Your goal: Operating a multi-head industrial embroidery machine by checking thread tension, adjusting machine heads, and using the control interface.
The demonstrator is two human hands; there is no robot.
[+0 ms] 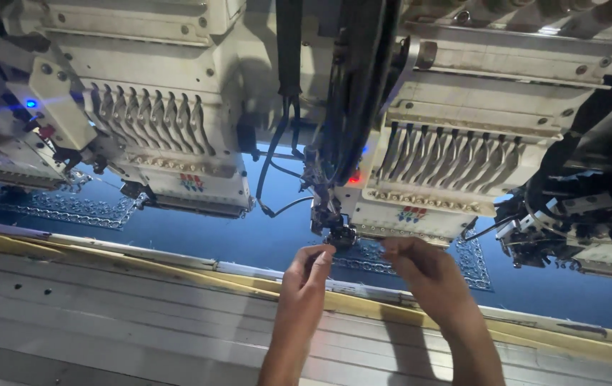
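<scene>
Fingers of my left hand (308, 266) and right hand (414, 259) pinch something too fine to make out, likely thread, just below the needle (341, 236) at frame centre; I judge a slip could snap it or prick me.

Two bare forearms come up from the bottom edge of the view, each ending in a bare hand, the left hand (308, 266) and the right hand (418, 261). No sleeve, cuff, glove, watch, bracelet or ring shows on either arm as far as the view reaches; the wrists and forearms are uncovered all the way down. The fingers are slim with short nails, though the dim light leaves finer detail hard to tell.
</scene>
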